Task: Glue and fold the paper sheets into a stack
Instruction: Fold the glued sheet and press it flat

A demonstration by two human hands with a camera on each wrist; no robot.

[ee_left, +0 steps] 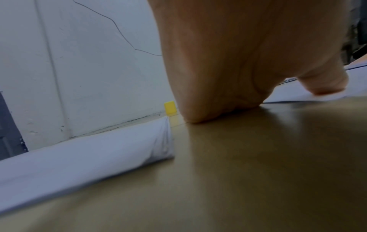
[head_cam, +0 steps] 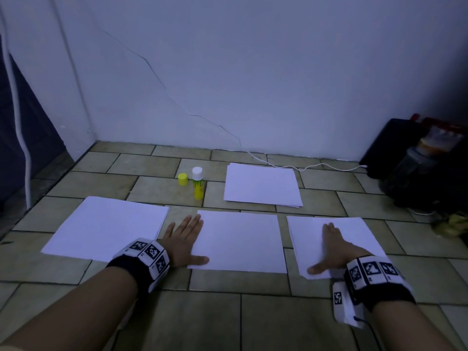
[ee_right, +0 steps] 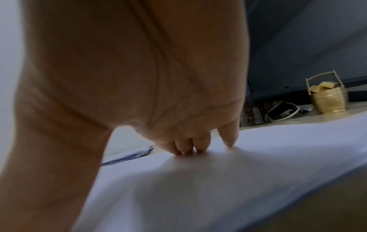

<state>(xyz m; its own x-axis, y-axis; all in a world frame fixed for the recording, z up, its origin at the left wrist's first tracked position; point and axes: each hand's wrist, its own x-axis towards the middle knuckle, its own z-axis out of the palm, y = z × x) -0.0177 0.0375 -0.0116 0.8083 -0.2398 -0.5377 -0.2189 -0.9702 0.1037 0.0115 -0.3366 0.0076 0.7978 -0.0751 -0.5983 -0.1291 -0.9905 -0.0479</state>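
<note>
White paper lies in several places on the tiled floor: a left sheet point(head_cam: 106, 228), a middle sheet point(head_cam: 240, 240), a right sheet point(head_cam: 354, 234) and a far pile point(head_cam: 262, 184). My left hand point(head_cam: 184, 239) lies flat with straight fingers on the floor, its thumb on the middle sheet's left edge. My right hand point(head_cam: 331, 245) presses flat on the right sheet point(ee_right: 218, 180), fingertips point(ee_right: 198, 147) touching the paper. A yellow glue stick point(head_cam: 197, 183) stands uncapped beyond the sheets, its yellow cap point(head_cam: 182, 179) beside it. The cap point(ee_left: 170, 107) also shows in the left wrist view.
A white cable point(head_cam: 304, 167) runs along the wall's foot toward dark bags and jars point(head_cam: 417, 160) at the right. A gold bucket point(ee_right: 327, 98) stands on the floor to the right. A dark curtain point(head_cam: 22, 138) hangs at the left.
</note>
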